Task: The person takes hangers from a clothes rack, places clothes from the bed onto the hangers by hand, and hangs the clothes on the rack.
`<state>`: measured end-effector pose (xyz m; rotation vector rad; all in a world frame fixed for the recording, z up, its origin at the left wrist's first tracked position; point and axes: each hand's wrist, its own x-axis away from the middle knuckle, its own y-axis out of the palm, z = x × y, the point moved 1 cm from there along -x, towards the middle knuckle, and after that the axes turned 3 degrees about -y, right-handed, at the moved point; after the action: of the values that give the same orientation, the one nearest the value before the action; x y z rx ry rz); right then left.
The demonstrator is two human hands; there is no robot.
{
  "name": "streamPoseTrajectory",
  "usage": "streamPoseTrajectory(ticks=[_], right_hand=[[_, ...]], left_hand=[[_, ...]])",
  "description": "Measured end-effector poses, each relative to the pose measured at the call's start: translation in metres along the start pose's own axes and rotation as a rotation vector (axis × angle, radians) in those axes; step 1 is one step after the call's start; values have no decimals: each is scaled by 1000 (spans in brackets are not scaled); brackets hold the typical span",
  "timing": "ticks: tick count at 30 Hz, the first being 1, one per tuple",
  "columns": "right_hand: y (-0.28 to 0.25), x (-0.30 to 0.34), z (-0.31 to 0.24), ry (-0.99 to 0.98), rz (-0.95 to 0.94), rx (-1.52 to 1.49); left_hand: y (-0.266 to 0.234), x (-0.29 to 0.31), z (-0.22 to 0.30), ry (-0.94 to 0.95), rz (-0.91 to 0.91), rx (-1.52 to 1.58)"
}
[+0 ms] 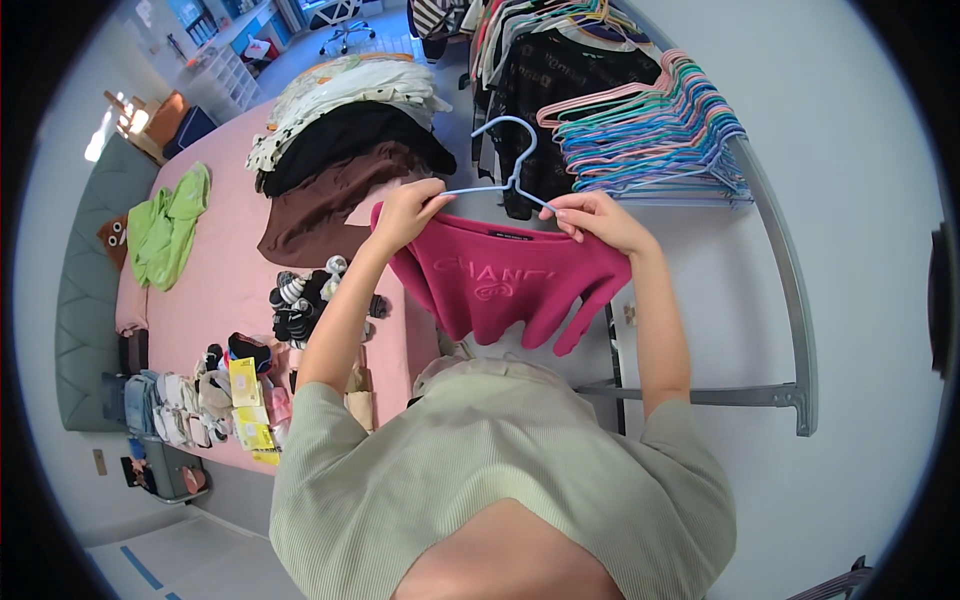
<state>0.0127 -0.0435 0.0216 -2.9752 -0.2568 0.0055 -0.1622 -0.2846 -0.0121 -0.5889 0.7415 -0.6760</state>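
Observation:
A magenta long-sleeved top (490,275) hangs in front of me from a light blue hanger (517,160), its hook pointing up and bending left. My left hand (410,215) is closed at the hanger's left arm and the top's shoulder. On the other side, my right hand (598,220) pinches the right arm of the hanger near the other shoulder. The hanger's lower part is hidden by the cloth. Raised lettering runs across the chest of the top, and a dark label shows at the neckline.
A grey clothes rack (775,200) carries many empty pastel hangers (650,130) and hung garments (570,75). On the pink bed (225,260) lie piled clothes (345,130), a green garment (170,228), rolled socks (300,305) and folded small items (185,405). An office chair (345,30) stands far off.

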Motion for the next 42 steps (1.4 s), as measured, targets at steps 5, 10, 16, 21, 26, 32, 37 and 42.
streamPoseTrajectory(ticks=[5, 10, 16, 21, 26, 32, 37, 42], right_hand=[[23, -10, 13, 94, 261, -444], [42, -47, 9, 35, 384, -498], [68, -117, 32, 20, 516, -899], [84, -172, 32, -38, 762, -1089], [74, -218, 20, -202, 866, -1109], [57, -250, 7, -301, 751, -952], [68, -251, -11, -269, 686, -908], [39, -261, -20, -308, 687, -768]], left_hand=[[-9, -29, -15, 202, 81, -139], [-15, -39, -22, -70, 3, 215], [-1, -49, -14, -47, -394, 327], [-13, -58, -51, -184, -384, 452], [-43, -71, -49, -144, -477, 359], [-51, -94, -72, -159, -308, 251], [-64, -110, -84, -37, -222, 61], [-76, -143, -87, 19, -150, 140]])
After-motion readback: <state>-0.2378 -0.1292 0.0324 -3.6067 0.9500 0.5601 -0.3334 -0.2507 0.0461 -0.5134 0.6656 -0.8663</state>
